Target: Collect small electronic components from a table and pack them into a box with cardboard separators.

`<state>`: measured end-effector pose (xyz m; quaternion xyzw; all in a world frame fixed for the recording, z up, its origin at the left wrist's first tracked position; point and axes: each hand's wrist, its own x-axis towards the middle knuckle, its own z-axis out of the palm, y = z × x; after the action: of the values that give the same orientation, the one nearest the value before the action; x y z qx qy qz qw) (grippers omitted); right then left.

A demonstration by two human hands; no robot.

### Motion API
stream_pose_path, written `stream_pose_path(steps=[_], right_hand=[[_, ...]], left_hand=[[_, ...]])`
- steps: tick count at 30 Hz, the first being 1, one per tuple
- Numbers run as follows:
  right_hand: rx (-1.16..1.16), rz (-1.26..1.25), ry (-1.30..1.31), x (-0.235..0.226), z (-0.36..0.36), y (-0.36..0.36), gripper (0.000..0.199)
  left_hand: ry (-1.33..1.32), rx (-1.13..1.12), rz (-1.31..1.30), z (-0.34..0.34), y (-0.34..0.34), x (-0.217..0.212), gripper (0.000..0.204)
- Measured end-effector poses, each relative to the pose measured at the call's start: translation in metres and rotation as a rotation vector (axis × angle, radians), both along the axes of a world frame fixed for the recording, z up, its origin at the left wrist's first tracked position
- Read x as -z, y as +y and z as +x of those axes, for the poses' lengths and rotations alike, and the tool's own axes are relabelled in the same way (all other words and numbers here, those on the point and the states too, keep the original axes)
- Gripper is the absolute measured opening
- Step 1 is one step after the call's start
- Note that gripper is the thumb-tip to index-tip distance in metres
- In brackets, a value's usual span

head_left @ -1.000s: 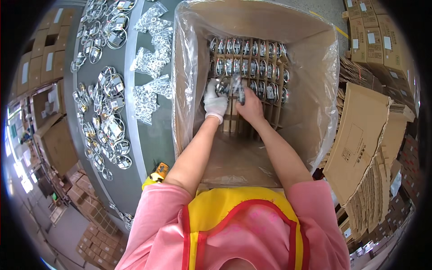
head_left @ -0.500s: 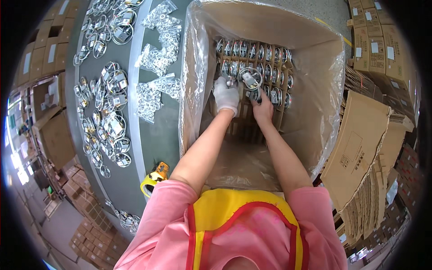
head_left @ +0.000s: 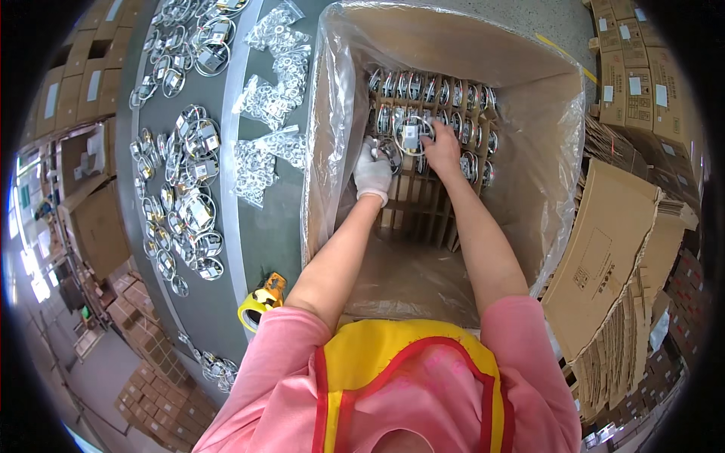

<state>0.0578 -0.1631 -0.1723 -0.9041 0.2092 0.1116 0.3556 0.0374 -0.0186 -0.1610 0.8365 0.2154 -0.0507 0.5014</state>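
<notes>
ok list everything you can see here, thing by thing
cardboard box: one, brown, large, open, centre
plastic liner: one, clear, lining the box walls
cardboard dividers: one grid, brown, inside the box
packed ring parts: many, silver, upright in the far divider slots
ring part: one, silver, white block at its middle, at the right hand
loose ring parts: many, silver, on the table
table: one, dark green, left
bags of small rings: several, clear, table edge
tape roll: one, yellow, near table edge
flat cartons: stack, brown, right
left hand: white glove, in the box
right hand: bare, on the ring part
</notes>
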Motion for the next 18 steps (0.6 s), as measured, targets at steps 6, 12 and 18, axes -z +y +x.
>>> stream_pose_path(steps=[6, 12, 18], right_hand=[[0.127, 0.568, -0.024, 0.008, -0.034, -0.015, 0.015], [0.414, 1.054, 0.009, 0.026, -0.046, -0.021, 0.017], [0.306, 0.998, 0.042, 0.029, -0.035, -0.030, 0.015]], left_hand=[[0.019, -0.011, 0.017, 0.003, 0.006, 0.013, 0.024], [-0.067, 0.167, -0.063, 0.004, -0.010, 0.001, 0.017], [0.152, 0.041, 0.104, 0.008, -0.007, -0.001, 0.024]])
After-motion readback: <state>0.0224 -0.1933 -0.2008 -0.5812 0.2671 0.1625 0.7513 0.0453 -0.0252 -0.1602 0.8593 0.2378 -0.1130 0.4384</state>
